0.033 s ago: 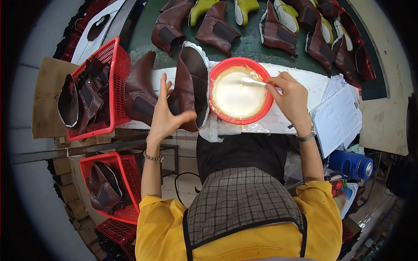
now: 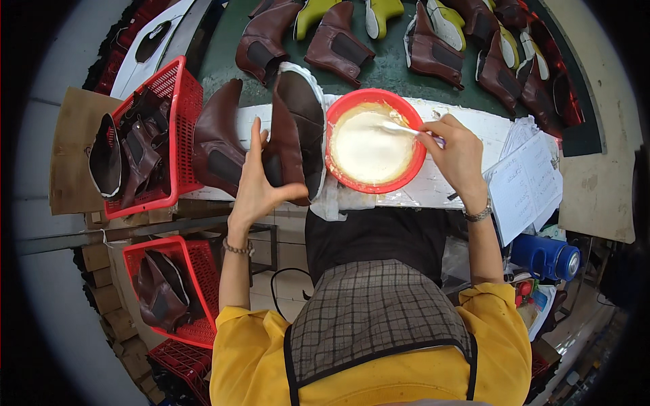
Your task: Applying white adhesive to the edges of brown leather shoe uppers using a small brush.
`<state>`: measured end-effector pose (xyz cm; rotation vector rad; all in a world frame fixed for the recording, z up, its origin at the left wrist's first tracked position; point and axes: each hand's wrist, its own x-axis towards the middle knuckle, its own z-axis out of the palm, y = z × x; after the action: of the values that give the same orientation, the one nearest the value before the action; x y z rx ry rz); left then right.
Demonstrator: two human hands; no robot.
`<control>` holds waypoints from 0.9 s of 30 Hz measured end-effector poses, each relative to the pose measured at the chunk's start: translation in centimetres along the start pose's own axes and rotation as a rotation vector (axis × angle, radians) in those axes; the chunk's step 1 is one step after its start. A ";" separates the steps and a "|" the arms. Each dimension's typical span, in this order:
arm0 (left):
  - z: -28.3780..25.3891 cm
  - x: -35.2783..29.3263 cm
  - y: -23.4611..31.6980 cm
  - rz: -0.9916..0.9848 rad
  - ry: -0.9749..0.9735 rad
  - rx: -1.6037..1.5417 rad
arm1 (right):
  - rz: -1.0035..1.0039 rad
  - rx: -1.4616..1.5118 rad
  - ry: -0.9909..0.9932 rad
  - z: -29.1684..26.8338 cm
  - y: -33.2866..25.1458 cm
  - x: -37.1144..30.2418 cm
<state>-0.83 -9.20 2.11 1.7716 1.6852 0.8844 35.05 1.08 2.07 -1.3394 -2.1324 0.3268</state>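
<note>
My left hand is around a brown leather boot upper, its thumb on the near edge and its fingers along the left side. The upper stands on end, and its dark lining and white lower edge face right, towards a red bowl. Thick cream-coloured paste fills much of the bowl. Between the fingertips of my right hand is a slim white brush; its tip is in the paste, so the bristles cannot be made out. Another brown boot upper rests left of my left hand.
Brown boot uppers and yellow-green boot lasts lie across the green far table. Two red baskets with uppers stand at the left. Written sheets hang over the right edge, above a blue flask.
My right hand and the brush have shifted slightly right. The boot upper in my left hand has turned a little, showing more of its lining.
</note>
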 end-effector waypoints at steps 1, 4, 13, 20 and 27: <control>-0.1 -0.8 0.1 -0.004 0.000 0.000 | 0.067 0.025 -0.023 -0.3 0.1 -0.3; -0.1 -1.8 -0.2 0.126 -0.043 0.297 | 0.147 0.087 -0.013 -0.2 0.5 -0.7; -0.5 -2.0 -1.9 0.151 0.266 0.041 | 0.245 0.114 0.022 0.0 0.8 -1.7; -0.6 -2.9 2.1 0.379 0.382 0.320 | 0.107 0.622 -0.007 -0.2 -5.2 -0.3; -0.8 -3.1 3.8 0.582 0.239 0.073 | -0.101 0.508 0.174 -0.4 -3.6 3.6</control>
<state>0.95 -12.58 5.23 2.3372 1.3550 1.3371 31.50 2.56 5.40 -0.9268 -1.8026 0.6364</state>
